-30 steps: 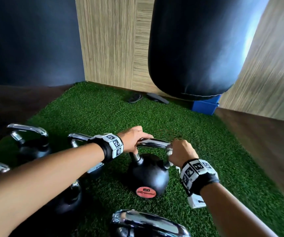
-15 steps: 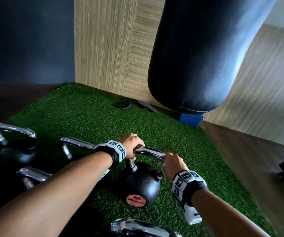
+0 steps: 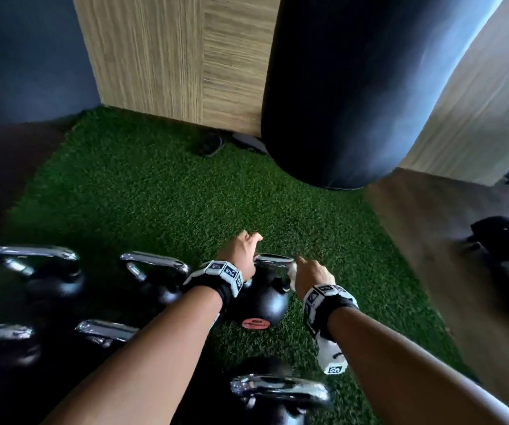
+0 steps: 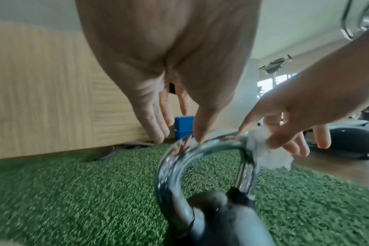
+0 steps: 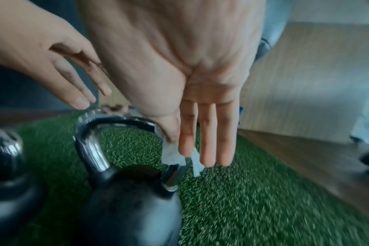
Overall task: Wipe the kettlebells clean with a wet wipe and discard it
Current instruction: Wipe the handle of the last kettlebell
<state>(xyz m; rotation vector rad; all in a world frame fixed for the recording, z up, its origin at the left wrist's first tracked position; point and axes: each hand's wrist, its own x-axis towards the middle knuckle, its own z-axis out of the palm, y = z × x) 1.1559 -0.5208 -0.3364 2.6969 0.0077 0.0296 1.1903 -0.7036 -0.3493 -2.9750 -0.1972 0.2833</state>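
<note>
A black kettlebell (image 3: 259, 302) with a chrome handle (image 3: 273, 259) and a red label stands on the green turf (image 3: 155, 204). My left hand (image 3: 245, 246) hovers over the handle's left end with straight fingers. In the left wrist view, only its thumb tip (image 4: 200, 138) touches the chrome. My right hand (image 3: 310, 273) is at the handle's right bend. Its thumb and forefinger pinch a white wet wipe (image 4: 267, 154) against the chrome. In the right wrist view, the wet wipe (image 5: 172, 156) hangs on the handle's right leg and the other three fingers (image 5: 209, 133) point straight down.
Several more chrome-handled kettlebells (image 3: 155, 271) stand to the left, and one kettlebell (image 3: 277, 394) stands close in front of me. A black punching bag (image 3: 354, 87) hangs ahead before a wood-panel wall (image 3: 170, 56). Wooden floor (image 3: 446, 256) with a dark object (image 3: 508, 250) lies to the right.
My left hand has let go of the handle and its fingers have straightened. The right hand stays at the handle's right bend with the wipe. My view has shifted right.
</note>
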